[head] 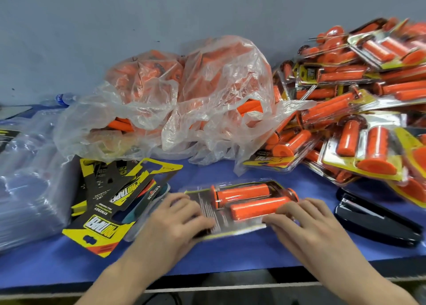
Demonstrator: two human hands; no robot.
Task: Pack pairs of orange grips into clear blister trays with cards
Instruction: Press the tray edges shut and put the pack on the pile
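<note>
Pressing the blister tray (230, 227) closed over its card (205, 204), the left hand (175, 214) and right hand (306, 221) lie spread flat along the tray's near edge, 2 orange grips (244, 193) seated inside; sealing looks the next move, calling for the black stapler (373, 219) just right of the tray

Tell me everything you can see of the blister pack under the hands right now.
The blister pack lies flat on the blue table, long side across the view. It is clear glossy plastic with a dark card that has small pale print and a yellow edge. Two orange grips lie side by side in it, lengthwise; the farther one shows a flange at its left end. The left hand presses its left part, the right hand its right near edge, fingers flat.
</note>
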